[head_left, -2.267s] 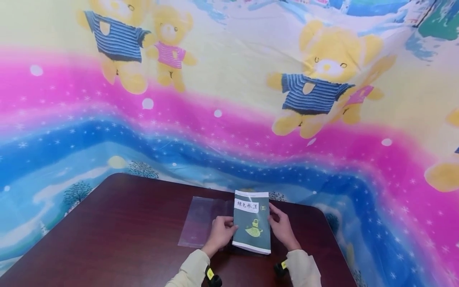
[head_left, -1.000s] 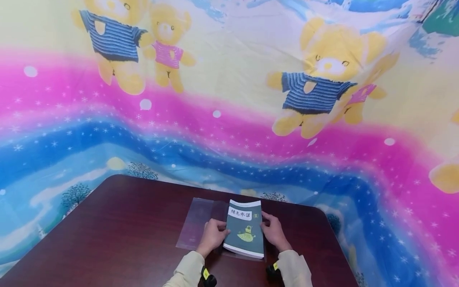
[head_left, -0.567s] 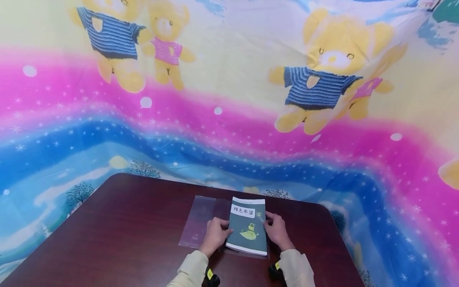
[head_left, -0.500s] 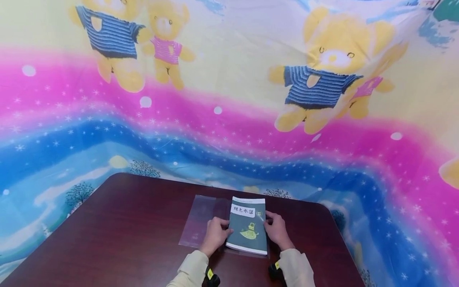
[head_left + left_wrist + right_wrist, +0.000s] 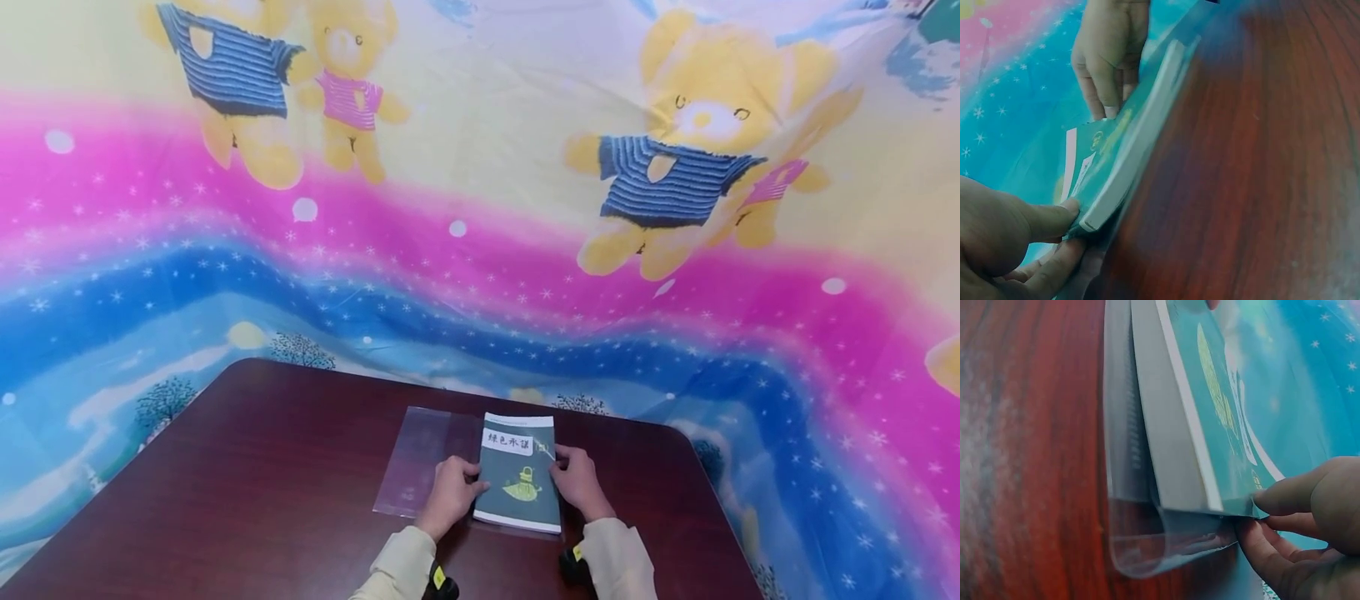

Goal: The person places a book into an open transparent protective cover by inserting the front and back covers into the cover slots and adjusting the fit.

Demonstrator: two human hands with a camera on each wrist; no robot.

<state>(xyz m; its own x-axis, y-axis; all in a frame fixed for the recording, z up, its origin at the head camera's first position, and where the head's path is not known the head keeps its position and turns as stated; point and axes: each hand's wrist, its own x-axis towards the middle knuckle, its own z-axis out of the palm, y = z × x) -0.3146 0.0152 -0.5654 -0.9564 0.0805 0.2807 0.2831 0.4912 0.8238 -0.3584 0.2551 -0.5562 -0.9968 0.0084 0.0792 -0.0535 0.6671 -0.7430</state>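
A paperback book [image 5: 517,475] with a green cover, white bands and a yellow-green drawing lies between the two hands. Under it, a clear plastic book cover [image 5: 412,467] spreads out to the left. My left hand [image 5: 452,493] pinches the book's left edge, its thumb [image 5: 1054,220] on top. At the opposite edge my right hand [image 5: 581,483] pinches the book, thumb [image 5: 1288,494] above and fingers below. In the right wrist view the plastic flap [image 5: 1138,550] curls up beside the book's corner, close to these fingers. The book's bottom page edges [image 5: 1169,425] face the right wrist camera.
The dark red-brown wooden table [image 5: 285,475] has rounded far corners. Behind it hangs a cloth [image 5: 480,283] printed with bears and a snowy scene. Black wrist cameras [image 5: 442,583] sit below the pale sleeves [image 5: 397,562].
Since the earliest frame both hands have lowered the book a little and shifted it slightly left over the plastic cover. In the last half second hands and book have hardly moved.
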